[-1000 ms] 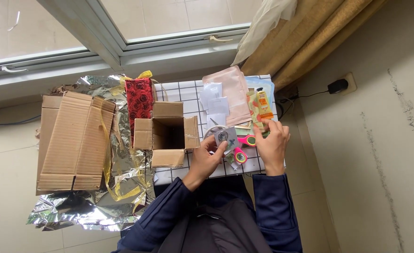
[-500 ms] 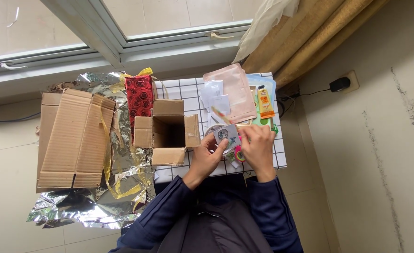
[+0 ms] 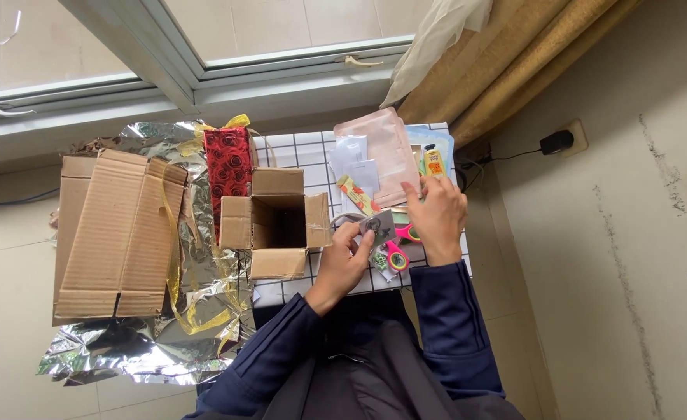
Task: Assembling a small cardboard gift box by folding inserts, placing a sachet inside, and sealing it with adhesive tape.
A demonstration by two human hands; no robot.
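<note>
My left hand [image 3: 346,257] pinches a small grey card-like packet [image 3: 380,226] just right of an open brown cardboard box [image 3: 277,224]. My right hand [image 3: 437,216] rests over the table beside that packet, fingers bent, touching its right edge and the pink-handled scissors [image 3: 397,253] below. Both hands are over a small table [image 3: 312,152] with a white checked cloth. A narrow yellow-green packet [image 3: 356,194] lies just above the left hand.
A pink pouch [image 3: 390,152], white packets [image 3: 355,163] and an orange-yellow tube [image 3: 433,162] lie at the table's far side. A red rose-print gift bag [image 3: 229,171], a flattened cardboard box [image 3: 114,233] and crumpled silver foil [image 3: 141,350] lie on the floor to the left. A wall socket [image 3: 559,141] is on the right.
My right hand moved from the table's right edge toward the middle, then shifted slightly right again next to the packet. My left hand kept the packet, lifting it a little.
</note>
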